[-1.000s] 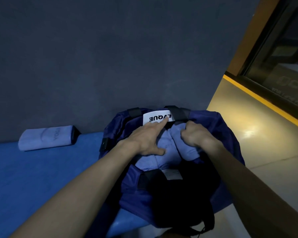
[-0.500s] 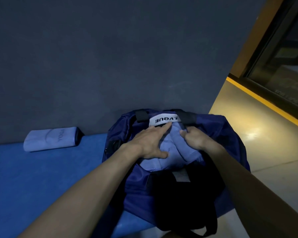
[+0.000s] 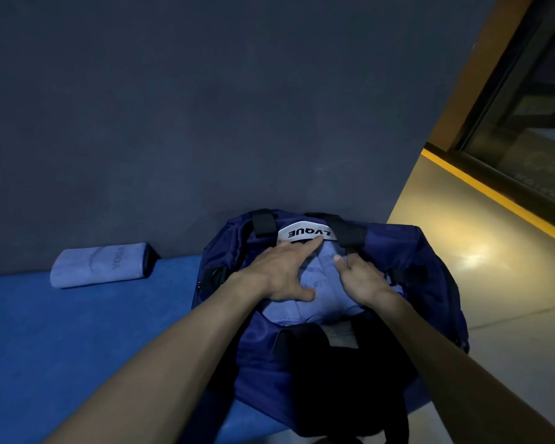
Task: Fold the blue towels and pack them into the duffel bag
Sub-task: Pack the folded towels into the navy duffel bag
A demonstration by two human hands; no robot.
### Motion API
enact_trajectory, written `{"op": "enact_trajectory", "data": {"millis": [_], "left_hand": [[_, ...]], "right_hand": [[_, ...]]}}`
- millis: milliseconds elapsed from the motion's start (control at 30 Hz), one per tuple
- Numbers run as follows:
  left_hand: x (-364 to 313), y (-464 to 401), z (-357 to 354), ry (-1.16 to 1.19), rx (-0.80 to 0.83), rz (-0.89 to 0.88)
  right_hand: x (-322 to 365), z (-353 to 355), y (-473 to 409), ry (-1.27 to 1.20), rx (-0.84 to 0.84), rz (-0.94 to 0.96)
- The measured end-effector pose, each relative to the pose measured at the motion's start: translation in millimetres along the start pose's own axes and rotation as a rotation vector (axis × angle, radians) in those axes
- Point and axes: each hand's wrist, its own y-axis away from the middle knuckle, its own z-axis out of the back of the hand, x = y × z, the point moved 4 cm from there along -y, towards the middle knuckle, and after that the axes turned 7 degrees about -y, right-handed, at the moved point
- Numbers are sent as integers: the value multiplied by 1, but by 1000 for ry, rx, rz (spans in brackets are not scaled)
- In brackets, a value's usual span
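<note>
Both hands have eased deeper: left hand (image 3: 281,272) flat, fingers straight, pressing the folded towel (image 3: 318,302) into the duffel bag (image 3: 430,283); right hand (image 3: 361,283) now curled, gripping its edge. Nearly seated. Second towel (image 3: 101,265) waits at nine o'clock; black strap (image 3: 350,233) crowds the opening.

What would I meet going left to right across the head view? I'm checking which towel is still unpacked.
Folded towel on the mat → left hand → towel in the bag → right hand → right side of the duffel bag → lit floor.
</note>
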Motion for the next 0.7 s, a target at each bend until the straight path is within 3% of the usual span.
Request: {"op": "enact_trajectory", "data": {"millis": [100,233,333,467,567,700], "left_hand": [[-1,3,0,21,6,22],[-6,7,5,25,-2,55],[-9,7,9,16,2,66],[-11,9,13,12,-21,53],[-8,20,20,27,-77,13],[7,60,52,189,-412,-75]], "right_hand": [[3,-1,8,63,-89,53],[15,-4,32,449,-257,290],[13,-10,44,507,-200,477],[-3,-4,45,307,12,305],[5,5,53,234,58,281],[8,1,52,218,101,263]]}}
